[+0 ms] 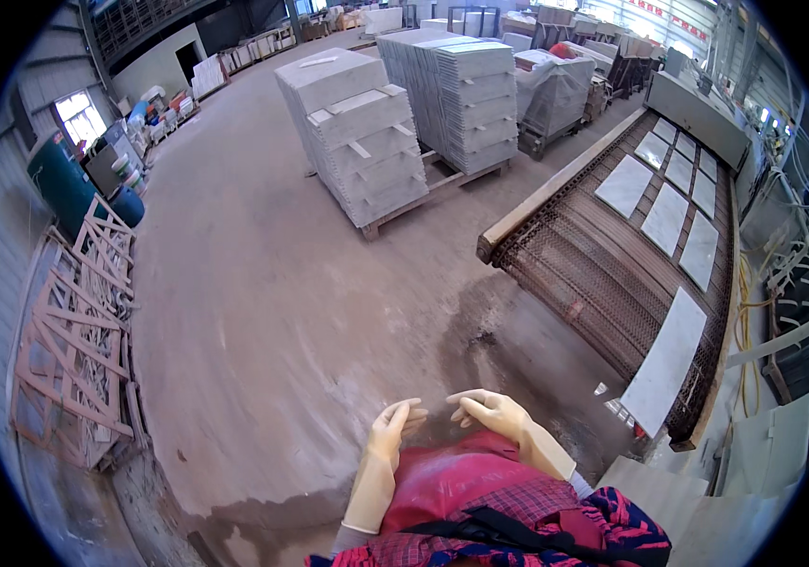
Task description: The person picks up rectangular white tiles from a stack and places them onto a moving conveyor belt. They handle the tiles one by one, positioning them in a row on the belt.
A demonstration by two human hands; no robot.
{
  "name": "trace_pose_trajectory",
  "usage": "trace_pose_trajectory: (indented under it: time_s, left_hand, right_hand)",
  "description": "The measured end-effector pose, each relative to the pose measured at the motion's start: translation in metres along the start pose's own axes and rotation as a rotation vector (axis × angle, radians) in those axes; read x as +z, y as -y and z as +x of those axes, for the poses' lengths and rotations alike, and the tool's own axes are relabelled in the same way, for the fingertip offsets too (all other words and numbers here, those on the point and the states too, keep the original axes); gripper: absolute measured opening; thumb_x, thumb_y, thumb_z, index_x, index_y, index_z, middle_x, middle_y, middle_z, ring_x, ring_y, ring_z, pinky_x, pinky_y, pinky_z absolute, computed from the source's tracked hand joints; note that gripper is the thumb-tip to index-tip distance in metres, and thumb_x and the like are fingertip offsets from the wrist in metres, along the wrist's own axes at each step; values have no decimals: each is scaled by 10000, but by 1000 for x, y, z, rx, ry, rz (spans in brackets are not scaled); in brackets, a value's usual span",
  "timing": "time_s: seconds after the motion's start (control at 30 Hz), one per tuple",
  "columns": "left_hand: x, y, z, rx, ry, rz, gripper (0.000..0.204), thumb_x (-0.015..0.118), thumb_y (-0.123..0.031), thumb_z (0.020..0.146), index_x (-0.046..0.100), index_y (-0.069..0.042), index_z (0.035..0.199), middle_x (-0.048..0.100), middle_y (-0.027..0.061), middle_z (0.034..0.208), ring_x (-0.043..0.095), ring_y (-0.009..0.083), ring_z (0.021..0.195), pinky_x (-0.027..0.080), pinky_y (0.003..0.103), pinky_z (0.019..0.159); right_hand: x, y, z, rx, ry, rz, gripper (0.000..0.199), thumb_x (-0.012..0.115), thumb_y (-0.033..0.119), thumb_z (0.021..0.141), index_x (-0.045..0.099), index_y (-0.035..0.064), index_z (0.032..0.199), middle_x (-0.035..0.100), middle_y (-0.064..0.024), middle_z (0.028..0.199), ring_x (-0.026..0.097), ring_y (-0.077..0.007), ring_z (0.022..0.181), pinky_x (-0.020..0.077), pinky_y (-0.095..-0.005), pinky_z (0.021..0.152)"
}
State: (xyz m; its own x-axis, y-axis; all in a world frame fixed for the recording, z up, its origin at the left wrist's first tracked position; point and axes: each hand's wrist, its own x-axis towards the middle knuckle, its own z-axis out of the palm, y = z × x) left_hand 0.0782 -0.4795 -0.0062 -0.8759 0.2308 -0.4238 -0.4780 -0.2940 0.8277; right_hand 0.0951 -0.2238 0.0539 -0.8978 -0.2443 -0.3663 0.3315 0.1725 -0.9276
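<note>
Both of my hands wear cream rubber gloves and hang in front of the red apron. My left hand has its fingers loosely bent toward the right, with nothing in them. Facing it across a small gap, my right hand is also unoccupied, its fingers partly stretched to the left. Neither touches the other. To the right, a pale stone slab lies at the near end of a metal conveyor, its near corner jutting past the edge. Smaller pale stone tiles lie in rows farther up the conveyor.
Ahead stand two tall stacks of stone tiles, one nearer and one behind it, on a wooden pallet. A wooden frame rack and green tank line the left wall. Wet patches darken the floor near me.
</note>
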Motion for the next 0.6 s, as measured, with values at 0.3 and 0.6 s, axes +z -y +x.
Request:
trace_pose_trajectory:
  time_s: [0.3,0.6]
  left_hand:
    - [-39,-38,97,35,-84,-41,402,561,-318,1060,656,5,1280,726,217,1176,712,308,1102,546,406,1001]
    - [-76,-136,298,-72,-145,21,394,571,-309,1059,660,-1,1288,735,204,1168,711,312,1104,540,416,1014]
  right_hand:
    - [-16,49,136,92,165,-142,444,529,376,1063,652,74,1365,740,-104,1114,704,-174,980,551,-302,928]
    - [-87,125,367,57,60,-54,435,540,370,1067,656,68,1359,733,-105,1147,690,-171,1039,549,-328,946]
